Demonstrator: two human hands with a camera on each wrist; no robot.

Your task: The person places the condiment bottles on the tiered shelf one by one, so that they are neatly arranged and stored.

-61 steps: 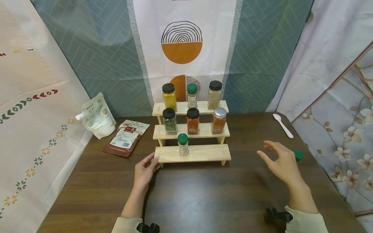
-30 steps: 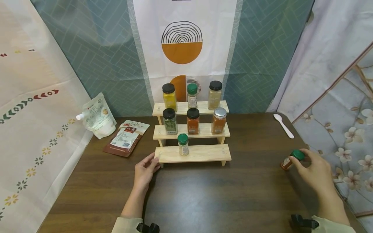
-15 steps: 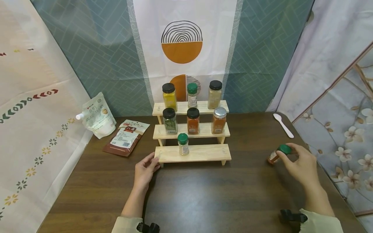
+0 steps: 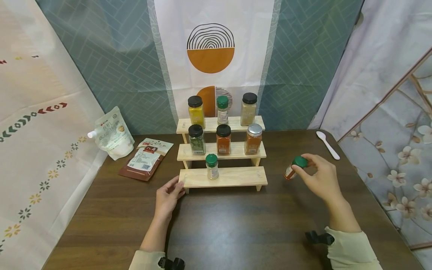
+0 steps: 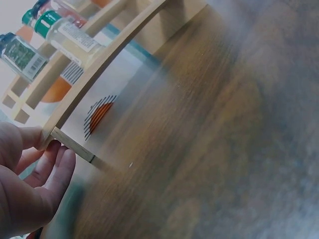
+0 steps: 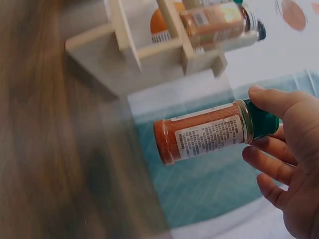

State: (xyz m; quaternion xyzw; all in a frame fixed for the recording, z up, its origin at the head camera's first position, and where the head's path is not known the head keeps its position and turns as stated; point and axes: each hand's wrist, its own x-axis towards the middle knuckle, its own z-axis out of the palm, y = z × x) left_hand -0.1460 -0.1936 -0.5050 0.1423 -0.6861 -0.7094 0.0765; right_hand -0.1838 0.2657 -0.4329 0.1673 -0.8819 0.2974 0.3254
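My right hand (image 4: 320, 178) pinches the green cap of a small spice jar (image 6: 204, 132) filled with red-orange powder. The jar hangs tilted above the table, to the right of a three-tier wooden rack (image 4: 236, 177). With thumb and fingers, my left hand (image 4: 167, 197) grips the left end of the rack's lowest shelf; the left wrist view shows this hand (image 5: 32, 179) at the shelf's corner and leg. On that lowest shelf stands one green-capped jar (image 4: 212, 167). The middle shelf bears a jar of green herbs (image 4: 197, 140), a black-capped orange-red jar (image 4: 223, 140) and a silver-capped jar (image 4: 253, 139).
On the top shelf are a yellow jar (image 4: 196, 112), a small green-capped jar (image 4: 222, 111) and a beige jar (image 4: 248, 110). A brown-and-white packet (image 4: 146, 159) and a white spouted pouch (image 4: 113, 134) sit left. A white spoon (image 4: 328, 145) lies at the right.
My right hand reached right and took hold of the green-capped jar, then lifted it and carried it left toward the rack. The left hand has stayed on the rack's lowest shelf.
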